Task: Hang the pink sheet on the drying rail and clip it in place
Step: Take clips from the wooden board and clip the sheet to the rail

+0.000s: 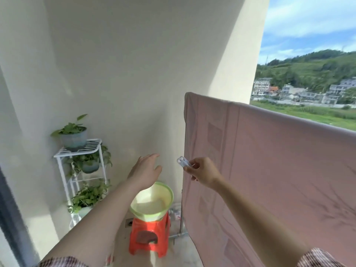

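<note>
The pink sheet (279, 160) hangs draped over the drying rail, which is hidden under its top fold, and reaches from the centre to the right edge. My right hand (202, 173) is raised in front of the sheet's left edge and pinches pale blue clothes pegs (183, 162) between thumb and fingers. My left hand (146, 170) is stretched forward to the left of the pegs, fingers apart and empty, above the basin.
A green basin (165, 191) sits on a red plastic stool (149, 237) by the wall. The rack's metal leg (181, 226) stands beside it. A white tiered plant stand (81, 166) with potted plants is at the left. A cream wall lies ahead.
</note>
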A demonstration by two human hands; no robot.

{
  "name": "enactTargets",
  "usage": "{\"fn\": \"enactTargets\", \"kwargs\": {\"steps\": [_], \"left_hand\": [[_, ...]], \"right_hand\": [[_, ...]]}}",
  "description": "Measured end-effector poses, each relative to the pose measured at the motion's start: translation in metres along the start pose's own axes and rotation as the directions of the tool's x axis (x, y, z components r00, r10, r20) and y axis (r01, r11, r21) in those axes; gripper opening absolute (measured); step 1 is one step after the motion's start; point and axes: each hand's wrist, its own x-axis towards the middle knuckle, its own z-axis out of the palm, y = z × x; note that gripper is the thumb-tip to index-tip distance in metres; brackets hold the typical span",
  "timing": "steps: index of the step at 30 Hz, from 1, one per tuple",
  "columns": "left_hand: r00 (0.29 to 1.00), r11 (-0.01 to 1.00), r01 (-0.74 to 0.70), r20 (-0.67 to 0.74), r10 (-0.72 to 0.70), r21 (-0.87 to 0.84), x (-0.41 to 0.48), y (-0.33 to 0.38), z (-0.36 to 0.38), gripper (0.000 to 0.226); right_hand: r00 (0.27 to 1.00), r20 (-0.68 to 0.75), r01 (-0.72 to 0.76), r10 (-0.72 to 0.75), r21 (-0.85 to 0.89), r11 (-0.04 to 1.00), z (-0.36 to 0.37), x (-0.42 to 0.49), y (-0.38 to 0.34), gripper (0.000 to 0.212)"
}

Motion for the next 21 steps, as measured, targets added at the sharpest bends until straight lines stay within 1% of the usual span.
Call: {"fn": "enactTargets", "kwargs": {"steps": [3,6,8,10,12,15,18,21], "left_hand": [[1.000,0.992,0.025,-0.003,-0.025,-0.125,0.063,-0.020,0.020,0.047],[1.000,0.976,0.000,-0.004,-0.001,-0.217,0.125,-0.033,0.037,0.045],[0.999,0.967,-0.043,-0.003,0.043,-0.253,0.168,-0.044,0.045,0.047],[0.991,0.963,-0.126,0.016,0.133,-0.240,0.211,-0.059,0.054,0.052],[0.975,0.963,-0.192,0.076,0.209,-0.192,0.254,-0.074,0.065,0.055],[0.953,0.963,-0.243,0.153,0.260,-0.120,0.312,-0.094,0.081,0.054],[0.940,0.958,-0.282,0.183,0.287,-0.050,0.369,-0.113,0.092,0.048],[0.915,0.941,-0.335,0.226,0.334,-0.035,0.426,-0.132,0.106,0.031]], "right_hand": [[0.999,0.040,0.006,-0.004,-0.048,0.999,0.009,0.065,-0.002,0.024],[0.999,0.039,0.025,-0.021,-0.092,0.995,0.015,0.136,0.004,0.027],[0.998,0.059,0.028,-0.021,-0.130,0.991,0.019,0.183,0.011,0.024],[0.994,0.100,0.051,-0.037,-0.144,0.988,0.024,0.228,0.020,0.016],[0.992,0.118,0.069,-0.049,-0.167,0.983,0.028,0.272,0.029,0.012],[0.990,0.132,0.065,-0.042,-0.179,0.982,0.033,0.330,0.045,0.009],[0.989,0.141,0.073,-0.044,-0.214,0.974,0.036,0.385,0.055,0.005],[0.989,0.146,0.040,0.002,-0.281,0.959,0.040,0.438,0.060,0.012]]}}
